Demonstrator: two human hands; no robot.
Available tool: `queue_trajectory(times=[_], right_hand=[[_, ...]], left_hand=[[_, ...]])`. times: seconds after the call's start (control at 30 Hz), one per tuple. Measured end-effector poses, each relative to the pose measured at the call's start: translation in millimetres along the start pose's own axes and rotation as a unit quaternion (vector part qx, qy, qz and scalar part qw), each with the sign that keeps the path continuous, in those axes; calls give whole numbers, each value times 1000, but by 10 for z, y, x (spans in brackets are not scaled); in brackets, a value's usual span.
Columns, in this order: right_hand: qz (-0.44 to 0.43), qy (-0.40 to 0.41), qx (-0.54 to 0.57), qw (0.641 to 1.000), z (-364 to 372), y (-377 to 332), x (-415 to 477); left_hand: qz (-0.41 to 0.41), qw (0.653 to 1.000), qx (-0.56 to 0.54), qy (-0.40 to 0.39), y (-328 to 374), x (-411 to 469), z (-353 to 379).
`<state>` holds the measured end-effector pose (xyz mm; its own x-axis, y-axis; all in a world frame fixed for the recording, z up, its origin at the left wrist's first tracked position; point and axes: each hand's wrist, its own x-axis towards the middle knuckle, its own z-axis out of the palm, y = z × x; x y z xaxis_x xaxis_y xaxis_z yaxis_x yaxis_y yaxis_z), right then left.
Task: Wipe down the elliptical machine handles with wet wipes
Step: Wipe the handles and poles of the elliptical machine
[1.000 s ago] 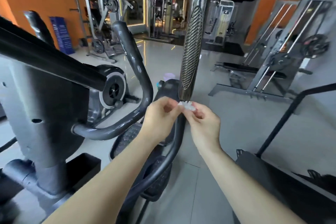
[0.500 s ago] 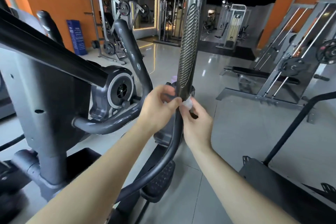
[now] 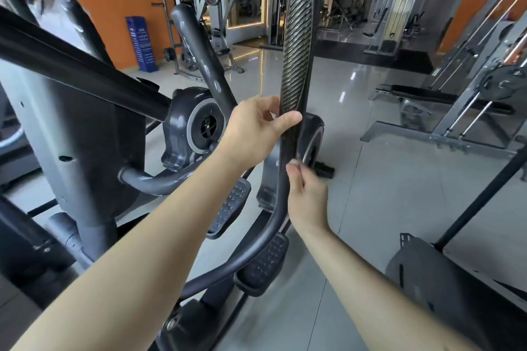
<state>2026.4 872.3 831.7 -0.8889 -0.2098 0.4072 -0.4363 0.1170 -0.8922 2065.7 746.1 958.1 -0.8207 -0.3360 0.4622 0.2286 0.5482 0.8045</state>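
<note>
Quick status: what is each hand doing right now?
Left hand: grips the handle, thumb across its front.
Right hand: pinches a wipe against the handle, lower down.

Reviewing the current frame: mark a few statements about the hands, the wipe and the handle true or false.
1. The left hand grips the upright handle. True.
2. The right hand holds the wipe above the left hand. False: it pinches it at the handle, below the left hand.
3. Both hands are at the same handle. True.
4. The wipe is spread flat over the ribbed pad. False: it is a small wad, below the pad.
</note>
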Motion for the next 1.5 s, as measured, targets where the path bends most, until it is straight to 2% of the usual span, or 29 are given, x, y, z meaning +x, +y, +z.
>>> queue_trajectory(times=[0.1, 0.27, 0.37, 0.53, 0.63, 0.7, 0.83, 0.97, 1.03, 1.13, 1.2, 1.27, 1.37, 1.5], right_hand=[[35, -26, 8, 999, -51, 32, -65], [-14, -8, 93, 996, -139, -493, 325], [-24, -6, 90, 996, -100, -365, 239], [86, -2, 20, 996, 74, 293, -241], [115, -24, 20, 993, 16, 308, -240], [92, -30, 38, 995, -47, 47, -73], [22, 7, 122, 992, -88, -416, 352], [-7, 12, 124, 992, -25, -193, 224], [30, 23, 69, 997, 64, 150, -34], [140, 12, 8, 990, 178, 670, -408], [196, -12, -23, 980, 210, 819, -509], [209, -26, -49, 976, 169, 790, -461], [152, -34, -28, 987, 54, 441, -192], [49, 6, 127, 991, -114, -288, 234]], left_hand=[[4, 1000, -7, 1, -6, 0, 6], [6, 1000, -4, -2, 8, -7, 8], [18, 1000, -3, -6, -2, -3, -3], [7, 1000, -4, 5, -38, 18, 20], [-4, 1000, -17, 1, -54, 20, 38], [-6, 1000, -17, -2, -54, 16, 47], [-2, 1000, -17, 0, -66, 26, 56], [14, 1000, 0, 2, -59, 34, 66], [17, 1000, -4, -4, -53, 33, 72], [5, 1000, -1, -13, -29, 31, 65], [2, 1000, -2, -18, -14, 22, 66], [4, 1000, -9, -22, -13, 19, 78], [7, 1000, -7, -13, -54, 19, 98], [3, 1000, -5, 5, -84, 27, 124]])
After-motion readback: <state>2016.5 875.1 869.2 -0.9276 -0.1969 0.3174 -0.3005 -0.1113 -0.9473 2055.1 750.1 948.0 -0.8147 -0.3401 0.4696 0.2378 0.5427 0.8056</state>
